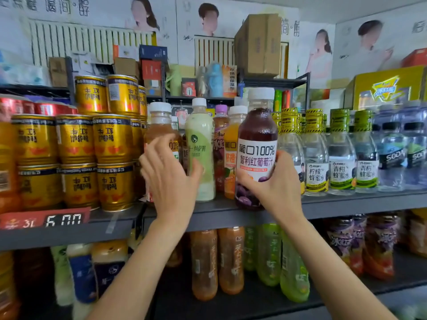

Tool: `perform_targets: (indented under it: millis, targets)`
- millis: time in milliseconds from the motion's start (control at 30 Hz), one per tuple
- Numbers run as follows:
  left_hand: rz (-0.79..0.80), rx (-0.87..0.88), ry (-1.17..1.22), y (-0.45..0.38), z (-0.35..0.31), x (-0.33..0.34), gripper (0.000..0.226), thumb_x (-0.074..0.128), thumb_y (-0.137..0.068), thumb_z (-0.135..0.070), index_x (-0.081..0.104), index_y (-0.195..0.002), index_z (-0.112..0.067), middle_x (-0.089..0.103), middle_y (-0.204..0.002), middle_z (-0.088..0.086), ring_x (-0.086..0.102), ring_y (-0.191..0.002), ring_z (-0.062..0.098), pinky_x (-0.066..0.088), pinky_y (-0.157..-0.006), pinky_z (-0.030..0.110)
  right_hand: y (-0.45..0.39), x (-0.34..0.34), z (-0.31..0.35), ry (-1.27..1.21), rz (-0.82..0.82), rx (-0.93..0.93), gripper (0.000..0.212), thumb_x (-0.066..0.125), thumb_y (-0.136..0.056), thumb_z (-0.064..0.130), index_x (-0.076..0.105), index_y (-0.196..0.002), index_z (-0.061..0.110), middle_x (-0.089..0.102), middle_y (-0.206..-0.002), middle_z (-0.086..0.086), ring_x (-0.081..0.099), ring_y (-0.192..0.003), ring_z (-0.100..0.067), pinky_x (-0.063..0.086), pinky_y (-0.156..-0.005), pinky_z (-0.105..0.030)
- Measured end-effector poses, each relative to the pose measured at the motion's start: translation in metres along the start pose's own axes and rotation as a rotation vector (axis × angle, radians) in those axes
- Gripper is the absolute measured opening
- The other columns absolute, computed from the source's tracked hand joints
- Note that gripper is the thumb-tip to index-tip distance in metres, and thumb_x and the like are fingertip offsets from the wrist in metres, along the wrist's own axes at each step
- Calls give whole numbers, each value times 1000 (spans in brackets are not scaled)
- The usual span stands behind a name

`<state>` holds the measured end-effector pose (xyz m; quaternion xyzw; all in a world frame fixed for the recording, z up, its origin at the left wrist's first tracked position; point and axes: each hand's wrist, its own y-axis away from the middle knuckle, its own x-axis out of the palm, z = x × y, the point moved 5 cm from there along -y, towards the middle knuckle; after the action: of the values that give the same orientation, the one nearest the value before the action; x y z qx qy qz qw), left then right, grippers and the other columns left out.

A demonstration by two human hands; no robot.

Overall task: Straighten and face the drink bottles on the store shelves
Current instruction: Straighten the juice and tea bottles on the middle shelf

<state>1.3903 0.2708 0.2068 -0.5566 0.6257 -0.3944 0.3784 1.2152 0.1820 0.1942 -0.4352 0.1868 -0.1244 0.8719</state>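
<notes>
My right hand [276, 183] grips a dark purple grape juice bottle [257, 144] with a white cap, upright at the front edge of the grey shelf [346, 203], label facing me. My left hand [167, 172] is spread open in front of an amber juice bottle [159, 125] and beside a pale green milk-tea bottle [200, 148]; its thumb lies near the green bottle, and whether it touches is unclear. An orange juice bottle [231, 144] stands behind the grape bottle.
Stacked gold cans [76, 158] fill the shelf's left part. Clear honey-water bottles [339, 158] and soda water bottles [392, 155] stand to the right. The lower shelf holds orange, green and purple bottles [231, 259]. A red price tag [46, 219] hangs at left.
</notes>
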Motion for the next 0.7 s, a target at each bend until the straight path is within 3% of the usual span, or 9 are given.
perform_targets:
  millis: [100, 233, 333, 433, 500, 533, 600, 700]
  targets:
    - [197, -256, -101, -17, 43, 7, 82, 74, -75, -36, 31, -138, -5, 39, -135, 16, 36, -125, 31, 32, -100, 37, 2, 19, 30, -114, 80, -8, 53, 74, -60, 50, 49, -94, 17, 59, -92, -1, 55, -66, -4, 46, -68, -33]
    - [378, -299, -106, -16, 63, 15, 79, 73, -75, -41, 31, -134, -8, 50, -125, 13, 52, -113, 31, 45, -84, 40, 7, 45, 44, -128, 135, -15, 50, 76, -65, 48, 47, -94, 20, 59, -93, 2, 56, -69, -5, 47, -65, -31]
    - [405, -307, -90, -17, 64, 9, 82, 71, -79, -37, 24, -140, -7, 43, -132, 13, 48, -118, 31, 43, -88, 39, 13, 54, 32, -56, 113, 5, 58, 73, -63, 56, 47, -96, 17, 58, -93, 0, 60, -75, -14, 50, -67, -38]
    - [254, -43, -155, -11, 44, -8, 83, 68, -83, -25, 17, -145, -3, 32, -143, 18, 36, -131, 31, 36, -105, 37, 13, 49, 22, -52, 63, 52, 61, 67, -60, 63, 49, -96, 16, 60, -92, -1, 60, -74, -16, 50, -66, -38]
    - [128, 180, -101, 0, 16, -10, 70, 63, -84, -16, 26, -142, -1, 35, -142, 19, 38, -132, 30, 33, -108, 37, 11, 41, 20, -48, 27, 54, 66, 64, -57, 65, 50, -97, 15, 60, -91, -1, 59, -75, -17, 48, -66, -36]
    - [159, 227, -64, 4, 6, -4, 65, 60, -86, -15, 29, -141, -1, 37, -142, 17, 38, -132, 28, 32, -108, 35, 10, 37, 19, -39, 15, 50, 66, 64, -57, 65, 50, -98, 14, 59, -91, -2, 59, -77, -18, 47, -66, -36]
    - [355, 141, 4, 7, -2, 21, 67, 56, -91, -22, 21, -145, -1, 31, -146, 15, 32, -136, 26, 28, -111, 32, 8, 30, 14, -11, 5, 49, 63, 68, -60, 61, 51, -99, 14, 59, -93, -2, 60, -79, -18, 46, -66, -34]
    - [591, -154, 67, 5, 7, 60, 88, 60, -90, -32, 1, -147, 0, 24, -150, 18, 30, -136, 30, 28, -108, 36, 6, 23, 3, 32, 20, 48, 64, 67, -59, 63, 53, -101, 17, 60, -95, -1, 61, -83, -20, 48, -68, -35]
